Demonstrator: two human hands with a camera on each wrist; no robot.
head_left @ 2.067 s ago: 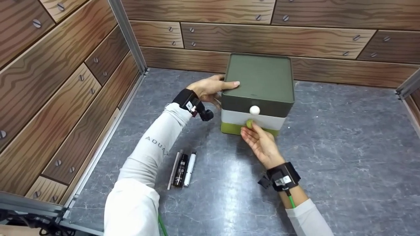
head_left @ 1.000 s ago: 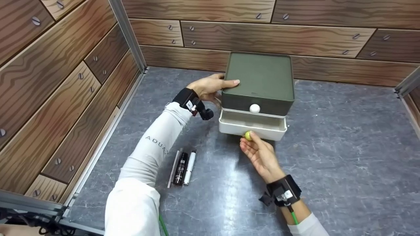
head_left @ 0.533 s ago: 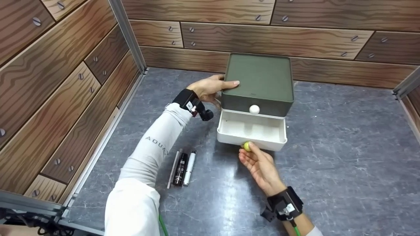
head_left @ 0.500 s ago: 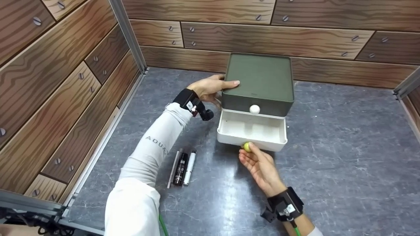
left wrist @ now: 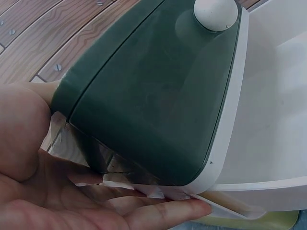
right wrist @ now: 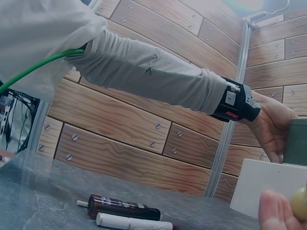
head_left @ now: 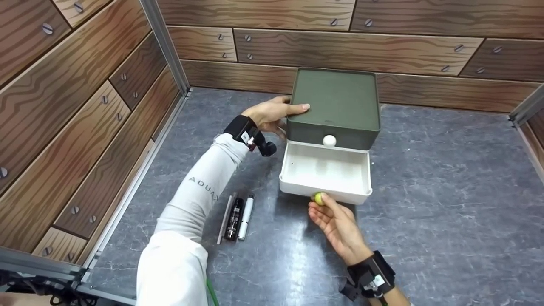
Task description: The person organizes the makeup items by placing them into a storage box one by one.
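A small drawer box (head_left: 335, 100) stands near the back wall, its dark green top drawer closed behind a white knob (head_left: 329, 140). Below that, the white drawer (head_left: 325, 170) is pulled well out, its inside showing. My right hand (head_left: 340, 227) pinches the yellow-green knob (head_left: 318, 198) on its front between thumb and fingers. At the box's left side rests my left hand (head_left: 272, 114), thumb on the top edge. In the left wrist view its fingers (left wrist: 168, 213) lie fairly straight along the side wall. An olive-green bottom tier (left wrist: 268, 221) peeks out under the white drawer.
Left of the box and nearer me lie a black bottle (head_left: 234, 219), a white pen-like tube (head_left: 246, 218) and a thin pale stick (head_left: 226, 219), side by side. Wood-patterned walls (head_left: 357, 49) enclose the grey marbled surface (head_left: 446, 191) at the back and sides.
From fully closed, the white drawer has slid out toward me, the right hand moving with its knob. The left hand has stayed on the box's side.
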